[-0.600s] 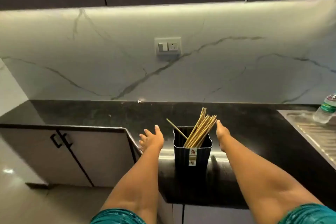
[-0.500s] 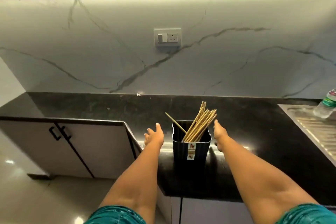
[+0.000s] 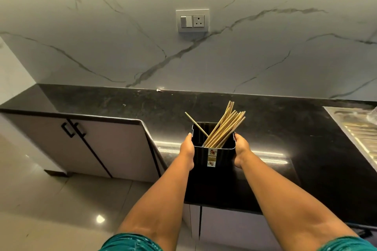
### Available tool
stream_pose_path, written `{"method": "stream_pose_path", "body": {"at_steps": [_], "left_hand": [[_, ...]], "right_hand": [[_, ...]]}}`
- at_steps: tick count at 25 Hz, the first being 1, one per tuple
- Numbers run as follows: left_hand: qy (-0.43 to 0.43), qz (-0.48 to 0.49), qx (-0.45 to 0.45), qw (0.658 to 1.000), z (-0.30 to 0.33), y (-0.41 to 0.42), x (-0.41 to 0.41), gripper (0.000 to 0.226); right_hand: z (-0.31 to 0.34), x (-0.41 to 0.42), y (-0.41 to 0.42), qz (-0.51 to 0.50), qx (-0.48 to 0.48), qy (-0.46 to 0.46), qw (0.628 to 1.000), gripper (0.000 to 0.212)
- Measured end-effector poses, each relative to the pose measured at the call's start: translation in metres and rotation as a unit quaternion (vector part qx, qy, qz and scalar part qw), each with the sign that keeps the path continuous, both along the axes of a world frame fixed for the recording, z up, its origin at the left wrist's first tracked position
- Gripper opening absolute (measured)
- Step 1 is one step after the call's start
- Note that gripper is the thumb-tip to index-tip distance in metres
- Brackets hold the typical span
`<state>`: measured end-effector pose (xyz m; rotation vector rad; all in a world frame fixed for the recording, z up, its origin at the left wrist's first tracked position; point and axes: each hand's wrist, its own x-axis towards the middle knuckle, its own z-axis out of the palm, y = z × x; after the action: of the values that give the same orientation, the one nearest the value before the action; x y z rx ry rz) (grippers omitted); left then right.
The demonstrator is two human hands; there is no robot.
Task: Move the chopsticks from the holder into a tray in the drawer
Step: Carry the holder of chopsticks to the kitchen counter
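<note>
Both hands on the holder [image 3: 212, 161], which sits on the black surface [image 3: 285, 128] near its front edge. My left hand [image 3: 187, 149] grips its left wall, my right hand [image 3: 240, 151] its right wall, fingers curled round the sides. Chopsticks [image 3: 224, 126] stand inside, most leaning right, one leaning left. Wall socket [image 3: 192, 20] above, sink [image 3: 359, 128] at far right.
</note>
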<state>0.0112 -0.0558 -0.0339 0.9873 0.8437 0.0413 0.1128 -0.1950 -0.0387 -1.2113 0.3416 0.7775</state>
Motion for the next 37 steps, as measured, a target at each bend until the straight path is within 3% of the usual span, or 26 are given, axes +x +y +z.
{"method": "stream_pose_path", "body": {"at_steps": [9, 17, 27, 37], "left_hand": [[-0.012, 0.087, 0.021, 0.996, 0.01, 0.013, -0.045, 0.063], [-0.003, 0.266, 0.057, 0.962, 0.012, 0.041, -0.158, 0.057], [0.03, 0.459, 0.084, 0.884, 0.004, 0.031, -0.384, 0.056], [0.049, 0.612, 0.075, 0.786, 0.001, -0.074, -0.635, 0.057]], "right_hand": [[0.011, -0.021, 0.031, 0.086, 0.01, -0.032, 0.996, 0.047], [0.019, -0.107, 0.109, 0.253, -0.005, -0.059, 0.966, 0.049], [0.019, -0.316, 0.178, 0.481, -0.013, -0.077, 0.873, 0.045], [0.024, -0.577, 0.132, 0.656, 0.009, -0.077, 0.751, 0.046]]}}
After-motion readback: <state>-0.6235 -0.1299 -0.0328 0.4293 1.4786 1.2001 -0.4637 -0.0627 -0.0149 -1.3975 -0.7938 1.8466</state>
